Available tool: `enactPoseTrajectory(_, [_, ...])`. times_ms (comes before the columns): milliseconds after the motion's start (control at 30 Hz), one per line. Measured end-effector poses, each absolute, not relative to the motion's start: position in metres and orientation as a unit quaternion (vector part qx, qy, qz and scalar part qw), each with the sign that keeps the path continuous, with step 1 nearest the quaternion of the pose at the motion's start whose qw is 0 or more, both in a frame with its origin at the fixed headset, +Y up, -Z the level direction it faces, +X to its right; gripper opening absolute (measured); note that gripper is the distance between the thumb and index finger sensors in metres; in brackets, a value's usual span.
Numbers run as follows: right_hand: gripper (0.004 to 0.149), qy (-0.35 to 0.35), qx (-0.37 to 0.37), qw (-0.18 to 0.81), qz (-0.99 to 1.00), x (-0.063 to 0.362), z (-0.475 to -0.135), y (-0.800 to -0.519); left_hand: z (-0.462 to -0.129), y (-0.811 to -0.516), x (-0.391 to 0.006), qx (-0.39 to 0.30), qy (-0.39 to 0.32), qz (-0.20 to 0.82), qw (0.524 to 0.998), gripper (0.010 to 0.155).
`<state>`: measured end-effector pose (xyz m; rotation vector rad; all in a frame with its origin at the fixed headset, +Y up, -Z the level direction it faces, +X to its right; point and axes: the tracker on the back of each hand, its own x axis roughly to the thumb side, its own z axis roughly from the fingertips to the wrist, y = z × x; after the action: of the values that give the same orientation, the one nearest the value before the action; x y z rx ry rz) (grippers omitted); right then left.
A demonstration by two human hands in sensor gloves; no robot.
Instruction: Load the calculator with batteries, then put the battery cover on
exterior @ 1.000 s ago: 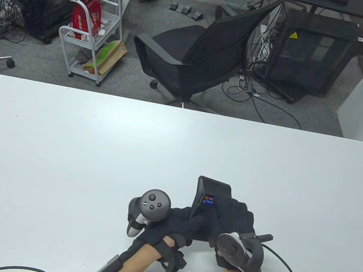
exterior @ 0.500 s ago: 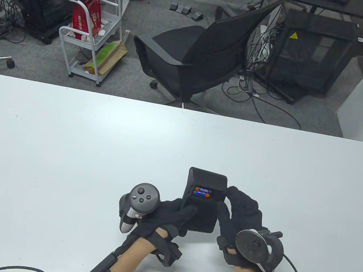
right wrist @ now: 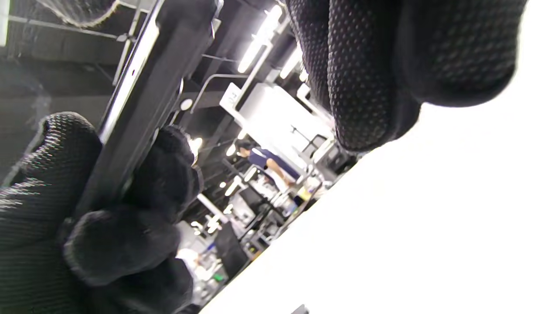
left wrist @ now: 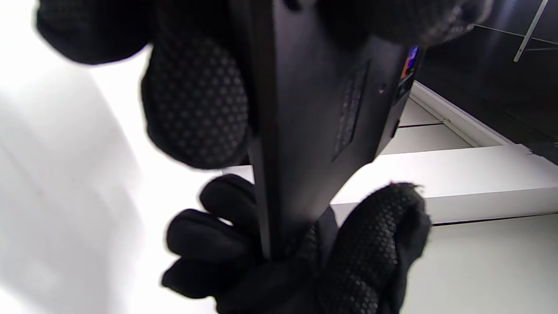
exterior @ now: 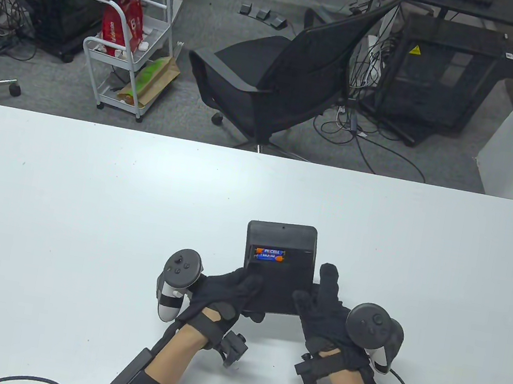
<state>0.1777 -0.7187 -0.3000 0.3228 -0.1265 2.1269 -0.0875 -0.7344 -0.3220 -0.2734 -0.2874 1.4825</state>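
The black calculator (exterior: 281,255) is held back side up over the white table (exterior: 87,203), near its front middle. Two blue and orange batteries (exterior: 269,254) lie in its open compartment. My left hand (exterior: 225,292) grips the calculator's near left corner, thumb on top. My right hand (exterior: 324,301) grips the near right corner, forefinger stretched along the right edge. In the left wrist view the calculator (left wrist: 314,122) runs edge-on between my fingers (left wrist: 196,104). In the right wrist view its edge (right wrist: 144,83) shows between thumb and fingers. No battery cover is in view.
A black office chair (exterior: 280,78) stands beyond the table's far edge. A white cart (exterior: 129,43) with cups and a red bag is at the far left. Cables trail from both wrists over the table's near edge.
Both hands have turned the calculator from tilted on its edge to flat, back side up, and moved it left and farther away. The right hand has slid off the batteries to the near right corner.
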Motion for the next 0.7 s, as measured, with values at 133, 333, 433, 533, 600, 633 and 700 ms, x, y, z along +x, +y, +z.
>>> enactPoseTrajectory(133, [0.096,-0.014,0.139,0.511,0.848,0.174,-0.301,-0.724,-0.321,-0.736,-0.082,-0.137,-0.148,0.679,0.706,0.063])
enactPoseTrajectory(333, [0.082,-0.050,0.171,0.515,0.838,0.172,-0.301,-0.721,-0.321,-0.737,-0.083,-0.154,-0.136,0.671,0.712,0.064])
enactPoseTrajectory(433, [0.074,-0.051,0.179,0.558,0.809,0.171,-0.301,-0.721,-0.322,-0.735,-0.087,-0.145,-0.131,0.632,0.750,0.067])
enactPoseTrajectory(533, [0.062,-0.037,0.175,0.626,0.759,0.171,-0.302,-0.722,-0.322,-0.734,-0.088,-0.141,-0.128,0.601,0.776,0.071])
enactPoseTrajectory(600, [0.059,-0.038,0.176,0.632,0.754,0.172,-0.302,-0.722,-0.323,-0.732,-0.091,-0.138,-0.125,0.592,0.784,0.073])
enactPoseTrajectory(633, [0.058,-0.042,0.182,0.627,0.757,0.174,-0.303,-0.721,-0.323,-0.730,-0.094,-0.134,-0.117,0.586,0.791,0.073])
enactPoseTrajectory(700, [0.058,-0.055,0.178,0.620,0.762,0.177,-0.304,-0.720,-0.324,-0.725,-0.105,-0.106,-0.093,0.573,0.808,0.073])
